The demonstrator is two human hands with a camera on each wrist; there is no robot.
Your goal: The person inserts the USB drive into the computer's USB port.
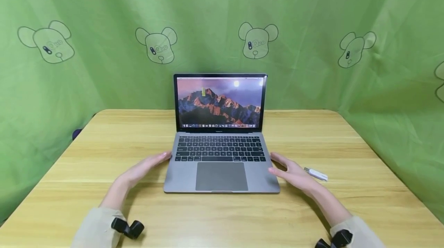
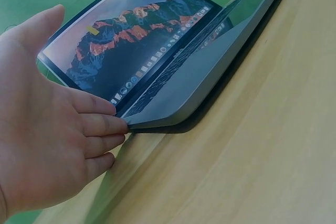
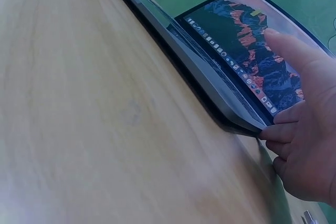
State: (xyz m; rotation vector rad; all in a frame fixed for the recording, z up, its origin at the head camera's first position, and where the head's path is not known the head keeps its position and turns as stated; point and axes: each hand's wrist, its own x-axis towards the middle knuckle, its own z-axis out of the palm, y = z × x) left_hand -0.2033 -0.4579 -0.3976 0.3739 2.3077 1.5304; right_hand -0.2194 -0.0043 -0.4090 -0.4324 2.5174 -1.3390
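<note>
An unfolded grey laptop [image 1: 221, 177] stands on the table, its lit screen [image 1: 220, 103] showing a mountain picture. At its left side edge is my left hand [image 1: 142, 169], fingers nearly straight with the tips against or very close to the edge. The left wrist view shows that hand's fingers [image 2: 100, 124] extended and its thumb raised. On the opposite side my right hand [image 1: 295, 174] has its fingertips at the right edge, the thumb spread apart near the palm rest. Neither hand grips anything. A white USB stick [image 1: 316, 174] lies just right of my right hand.
The wooden table [image 1: 222, 221] reaches back to a green curtain [image 1: 215, 1] printed with bear heads, which also hangs along both sides. A small yellow patch [image 1: 203, 91] shows on the screen. Black wrist straps or cameras [image 1: 127, 228] sit at both sleeves.
</note>
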